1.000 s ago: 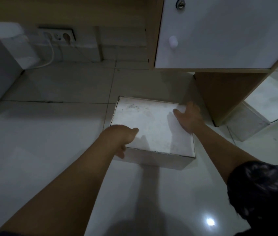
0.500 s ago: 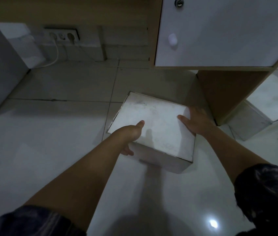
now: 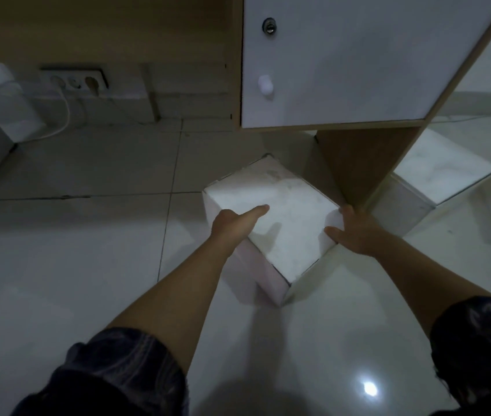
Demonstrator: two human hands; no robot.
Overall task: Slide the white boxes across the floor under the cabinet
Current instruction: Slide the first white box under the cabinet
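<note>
Here, hands grip white box, cabinet adjacent

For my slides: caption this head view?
Both hands, left and right, grip a white box on the floor beside a cabinet.

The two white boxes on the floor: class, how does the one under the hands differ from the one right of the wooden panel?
The held box has both the left hand and right hand on it; the far box is untouched. The held box lies left of the cabinet panel and is fully visible; the far box is partly hidden behind it. Both are white and rest on the tiled floor.
</note>
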